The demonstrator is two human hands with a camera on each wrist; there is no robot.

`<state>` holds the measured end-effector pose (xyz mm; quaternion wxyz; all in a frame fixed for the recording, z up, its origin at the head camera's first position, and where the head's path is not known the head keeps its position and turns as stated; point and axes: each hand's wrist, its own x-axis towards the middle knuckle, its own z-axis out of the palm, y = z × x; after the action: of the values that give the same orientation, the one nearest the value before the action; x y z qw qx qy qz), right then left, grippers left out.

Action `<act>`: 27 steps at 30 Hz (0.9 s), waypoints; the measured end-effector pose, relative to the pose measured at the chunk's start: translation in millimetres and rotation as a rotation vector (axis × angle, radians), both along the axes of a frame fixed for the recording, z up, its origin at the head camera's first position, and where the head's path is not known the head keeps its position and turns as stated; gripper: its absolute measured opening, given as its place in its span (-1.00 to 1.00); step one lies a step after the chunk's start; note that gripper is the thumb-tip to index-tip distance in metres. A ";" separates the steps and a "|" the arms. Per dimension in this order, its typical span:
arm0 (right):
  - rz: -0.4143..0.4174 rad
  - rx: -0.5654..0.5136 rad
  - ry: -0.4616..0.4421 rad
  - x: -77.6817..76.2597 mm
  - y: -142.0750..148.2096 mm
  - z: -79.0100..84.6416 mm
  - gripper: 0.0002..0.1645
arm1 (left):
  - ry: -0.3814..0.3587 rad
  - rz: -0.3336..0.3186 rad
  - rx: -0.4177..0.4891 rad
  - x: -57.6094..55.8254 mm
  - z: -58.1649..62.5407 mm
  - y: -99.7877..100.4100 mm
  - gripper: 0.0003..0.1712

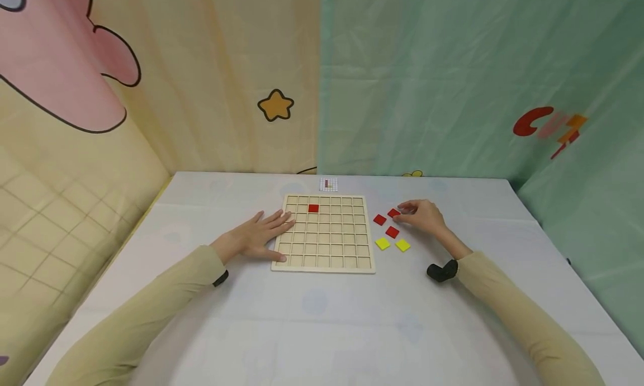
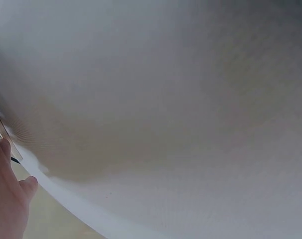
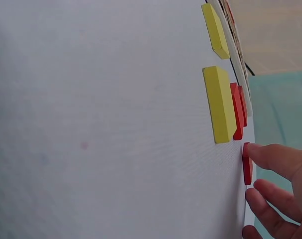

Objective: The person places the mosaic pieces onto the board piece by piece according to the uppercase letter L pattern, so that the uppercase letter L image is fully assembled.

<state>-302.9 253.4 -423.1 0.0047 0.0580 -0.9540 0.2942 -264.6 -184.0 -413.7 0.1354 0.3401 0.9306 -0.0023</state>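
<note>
A square wooden grid board (image 1: 323, 270) lies on the table, with one red tile (image 1: 313, 208) in a cell near its far side. My left hand (image 1: 256, 238) rests spread over the board's left edge, fingers straight; in the left wrist view only part of this hand (image 2: 9, 194) shows. To the right of the board, my right hand (image 1: 422, 215) has thumb and index finger at opposite sides of a red tile (image 3: 247, 167), pinching it at the tabletop. Two more red tiles (image 1: 379, 219) and two yellow tiles (image 1: 383, 243) lie loose between board and hand.
Behind the board lies a small printed card (image 1: 328, 185) with a coloured grid pattern. White cloth covers the table (image 1: 312, 330). Printed curtains (image 1: 427, 84) stand along its back and sides.
</note>
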 end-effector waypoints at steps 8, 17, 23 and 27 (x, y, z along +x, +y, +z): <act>0.008 0.011 -0.022 -0.3 -0.6 -1.8 -0.49 | -0.012 0.003 -0.002 0.3 0.4 0.7 0.10; 0.060 0.025 0.004 -1.8 -0.1 -0.9 -0.57 | 0.001 -0.010 -0.004 -2.4 0.8 0.3 0.11; 0.091 0.035 0.068 -3.7 0.7 -6.3 -0.62 | -0.009 -0.009 -0.021 -2.9 0.6 0.2 0.11; 0.095 0.030 0.090 -5.6 0.2 -8.1 -0.62 | -0.017 -0.009 -0.022 -1.5 2.5 0.4 0.10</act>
<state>-308.5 253.6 -431.1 0.0330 0.1164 -0.9533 0.2768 -266.0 -183.6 -411.2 0.1469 0.3430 0.9277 -0.0102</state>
